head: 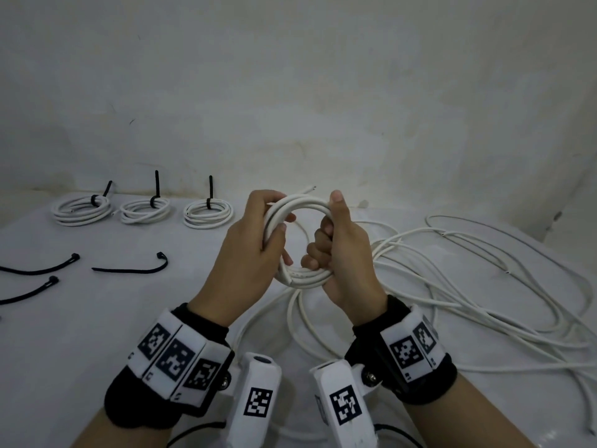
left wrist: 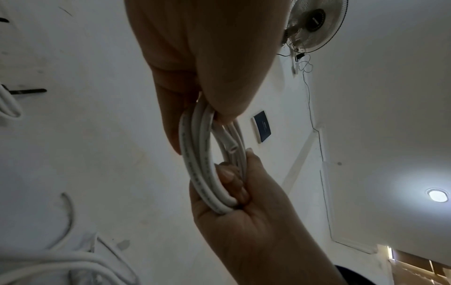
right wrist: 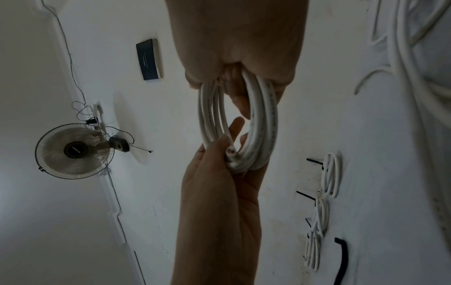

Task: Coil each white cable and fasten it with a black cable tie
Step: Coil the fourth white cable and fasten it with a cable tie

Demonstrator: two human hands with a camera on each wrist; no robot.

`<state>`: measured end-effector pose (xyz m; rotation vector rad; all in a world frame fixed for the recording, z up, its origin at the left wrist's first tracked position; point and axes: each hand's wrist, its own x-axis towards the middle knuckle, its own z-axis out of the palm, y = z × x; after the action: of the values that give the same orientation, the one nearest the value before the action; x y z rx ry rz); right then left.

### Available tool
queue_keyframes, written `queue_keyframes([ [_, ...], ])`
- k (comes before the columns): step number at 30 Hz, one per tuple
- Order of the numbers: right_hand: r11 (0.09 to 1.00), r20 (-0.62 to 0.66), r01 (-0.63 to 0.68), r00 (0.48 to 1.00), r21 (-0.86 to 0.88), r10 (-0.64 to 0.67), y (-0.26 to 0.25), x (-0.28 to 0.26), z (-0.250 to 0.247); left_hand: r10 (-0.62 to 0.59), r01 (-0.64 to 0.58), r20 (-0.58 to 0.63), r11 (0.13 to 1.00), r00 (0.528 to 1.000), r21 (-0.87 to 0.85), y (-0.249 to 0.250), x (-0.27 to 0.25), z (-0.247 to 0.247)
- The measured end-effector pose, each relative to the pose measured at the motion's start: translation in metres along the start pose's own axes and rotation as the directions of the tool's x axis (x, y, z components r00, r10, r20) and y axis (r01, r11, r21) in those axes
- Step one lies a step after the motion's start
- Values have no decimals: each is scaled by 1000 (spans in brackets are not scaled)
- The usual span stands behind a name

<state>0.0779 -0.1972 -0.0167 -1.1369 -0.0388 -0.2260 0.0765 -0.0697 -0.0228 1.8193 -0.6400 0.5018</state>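
I hold a white cable coil (head: 302,206) upright between both hands above the table. My left hand (head: 274,218) grips its left side, thumb over the strands. My right hand (head: 326,227) grips the right and lower side, fingers curled through the ring. A cut cable end (head: 310,188) sticks out at the top. In the left wrist view the left hand (left wrist: 195,108) pinches the coil (left wrist: 200,164). The right wrist view has the right hand (right wrist: 234,77) clasping the coil (right wrist: 264,125). Three loose black ties (head: 132,270) (head: 42,269) (head: 30,291) lie at the left.
Three tied coils (head: 82,209) (head: 145,211) (head: 208,214) sit in a row at the back left near the wall, each with a black tie tail standing up. A tangle of loose white cables (head: 484,286) sprawls over the right half of the white table (head: 97,318).
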Motion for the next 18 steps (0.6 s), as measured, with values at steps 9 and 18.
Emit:
queue_keyframes([
  [9, 999, 51, 12, 999, -39, -10, 2, 0, -1, -24, 23, 7, 998, 1000, 58, -5, 1, 1],
  [18, 999, 88, 43, 995, -25, -40, -1, 0, -2, 33, -32, -28, 999, 999, 39, 1, -1, 4],
])
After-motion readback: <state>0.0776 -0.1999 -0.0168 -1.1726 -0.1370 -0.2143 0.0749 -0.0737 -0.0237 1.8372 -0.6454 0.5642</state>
